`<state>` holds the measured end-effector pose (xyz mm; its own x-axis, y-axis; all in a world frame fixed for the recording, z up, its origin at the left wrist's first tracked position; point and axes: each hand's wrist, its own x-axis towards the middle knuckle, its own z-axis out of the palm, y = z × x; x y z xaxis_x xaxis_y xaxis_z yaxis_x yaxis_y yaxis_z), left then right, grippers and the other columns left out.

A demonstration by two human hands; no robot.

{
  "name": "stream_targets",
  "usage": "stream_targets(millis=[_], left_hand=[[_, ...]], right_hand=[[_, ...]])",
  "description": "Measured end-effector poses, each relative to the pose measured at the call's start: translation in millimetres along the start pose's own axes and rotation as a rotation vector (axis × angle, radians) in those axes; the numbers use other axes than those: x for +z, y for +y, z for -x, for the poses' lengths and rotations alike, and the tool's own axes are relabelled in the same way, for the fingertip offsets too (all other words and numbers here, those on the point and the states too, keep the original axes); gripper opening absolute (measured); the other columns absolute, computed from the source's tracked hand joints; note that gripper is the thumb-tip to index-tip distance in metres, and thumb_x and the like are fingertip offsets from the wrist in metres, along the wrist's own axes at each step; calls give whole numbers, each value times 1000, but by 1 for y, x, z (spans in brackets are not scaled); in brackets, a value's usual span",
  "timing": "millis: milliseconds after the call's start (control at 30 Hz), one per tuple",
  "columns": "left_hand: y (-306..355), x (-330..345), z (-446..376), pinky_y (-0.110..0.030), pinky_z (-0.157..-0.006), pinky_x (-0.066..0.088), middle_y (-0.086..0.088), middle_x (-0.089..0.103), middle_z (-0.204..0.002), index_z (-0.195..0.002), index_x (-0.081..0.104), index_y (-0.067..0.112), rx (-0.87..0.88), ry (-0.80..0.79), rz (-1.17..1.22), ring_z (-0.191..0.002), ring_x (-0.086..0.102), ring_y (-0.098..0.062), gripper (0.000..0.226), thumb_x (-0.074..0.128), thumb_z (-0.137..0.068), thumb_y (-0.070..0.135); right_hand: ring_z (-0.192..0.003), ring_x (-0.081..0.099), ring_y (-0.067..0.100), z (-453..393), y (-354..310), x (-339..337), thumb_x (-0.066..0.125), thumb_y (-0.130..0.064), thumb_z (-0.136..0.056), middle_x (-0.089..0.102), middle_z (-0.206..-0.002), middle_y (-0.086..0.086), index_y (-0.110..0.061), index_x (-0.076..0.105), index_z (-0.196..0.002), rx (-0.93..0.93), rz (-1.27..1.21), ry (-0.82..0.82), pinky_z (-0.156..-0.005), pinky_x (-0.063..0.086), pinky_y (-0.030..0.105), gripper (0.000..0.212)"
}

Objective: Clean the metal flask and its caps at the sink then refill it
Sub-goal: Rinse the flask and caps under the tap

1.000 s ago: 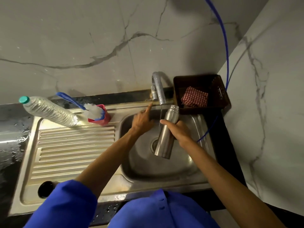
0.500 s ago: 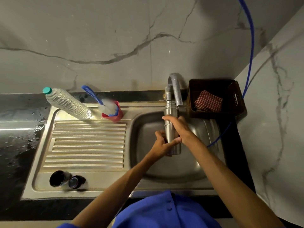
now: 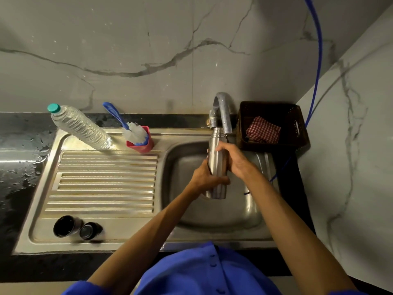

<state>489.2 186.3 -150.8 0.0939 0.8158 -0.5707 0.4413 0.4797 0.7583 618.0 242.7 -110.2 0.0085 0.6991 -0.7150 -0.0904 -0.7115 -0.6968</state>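
Both hands grip flask [image 3: 217, 165] — left hand [image 3: 205, 177] low, right hand [image 3: 235, 159] high.

The flask [image 3: 217, 165] hides its mouth behind the tap [image 3: 223, 111]; whether water runs cannot be told. Both hands cover its middle. The hose [image 3: 318, 60] leaves the top edge.
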Motion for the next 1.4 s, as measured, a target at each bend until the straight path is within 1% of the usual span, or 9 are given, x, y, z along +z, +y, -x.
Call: stream_targets(millis=[200,333,467,567,767,867,1067,1300,1400], left_hand=[[18,19,12,-50,-94,57,-8,58,-130,-134,34,19,-63,237,-111,-119,63,-31,101,98,-61,46],[9,5,3,-38,-88,59,-2,66,-121,-129,40,19,22,122,15,-111,70,-27,85,97,-67,33],[14,1,0,-50,-97,58,-7,61,-132,-138,38,22,122,56,-240,-114,65,-29,95,94,-65,48],[21,10,0,-47,-92,60,-2,59,-125,-132,38,24,158,171,-215,-110,65,-23,93,92,-64,56],[18,-3,-8,-41,-82,60,1,68,-101,-118,50,15,147,208,-92,-92,69,-21,68,93,-71,38],[18,-2,-4,-43,-84,59,-1,73,-104,-122,59,16,129,221,-30,-93,71,-21,74,84,-63,54],[28,22,3,-46,-90,54,-6,56,-125,-130,52,20,67,388,68,-113,63,-32,76,91,-71,46],[27,23,-4,-44,-76,61,-10,74,-99,-112,43,15,37,420,195,-92,73,-34,66,93,-72,30],[20,24,-7,-46,-81,60,-7,75,-104,-113,51,15,87,370,128,-96,72,-29,64,95,-68,22]], right_hand=[[-81,74,21,-2,-1,14,94,-28,-65,76,-84,4,-15,69,-91,-57,78,159,-72,60,34,39],[-93,75,28,-1,0,11,93,-37,-51,77,-97,11,-7,71,-107,-74,39,18,-86,62,44,68],[-91,71,30,-6,-2,-10,87,-24,-68,75,-94,11,-8,74,-105,-61,-118,42,-89,60,45,43],[-91,75,25,-9,1,-4,94,-32,-64,77,-98,8,-12,69,-112,-149,21,144,-84,62,43,58],[-101,71,20,-6,-2,-2,88,-19,-75,73,-112,2,-18,55,-132,-183,405,-87,-83,59,32,66],[-88,77,21,-20,-1,-11,96,-34,-58,80,-94,4,-11,76,-103,-231,341,107,-87,63,44,54],[-74,70,5,-10,1,15,95,-51,-57,76,-94,-3,-14,75,-105,-431,415,429,-73,59,22,64],[-92,75,13,-21,10,8,93,-16,-65,75,-107,2,-13,60,-122,-387,361,103,-87,61,32,66],[-80,74,9,-16,10,-1,92,-28,-65,77,-94,-1,-10,76,-108,-383,431,240,-83,62,34,50]])
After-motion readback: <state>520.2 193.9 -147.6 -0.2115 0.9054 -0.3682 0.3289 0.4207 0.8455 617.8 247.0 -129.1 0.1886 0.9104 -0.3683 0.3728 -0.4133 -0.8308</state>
